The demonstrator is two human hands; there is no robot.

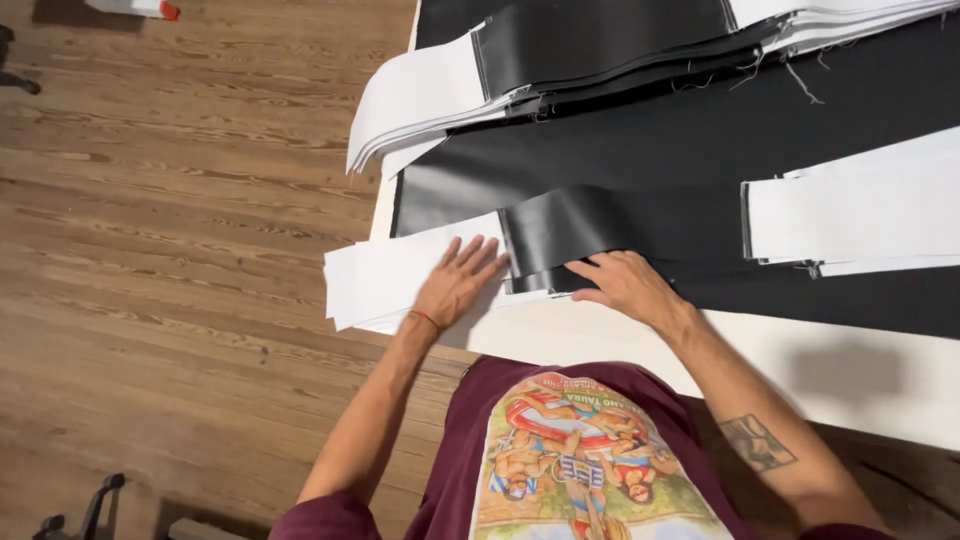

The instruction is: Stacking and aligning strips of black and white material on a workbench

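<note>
The left hand (pixel 455 285) lies flat, fingers spread, grasping nothing, on the white end of a fabric strip (pixel 400 275) at the worktop (pixel 620 345) edge. The right hand (pixel 625 285), also unclenched, presses its black section (pixel 565 230). Judging by this, smoothing is under way; next calls for keeping edges aligned.

Three fabric stacks (pixel 560 245), two hands (pixel 455 285)

Bare white table edge (pixel 800 365) lies open; 3 fabric stacks (pixel 560 50) crowd the rest
</note>
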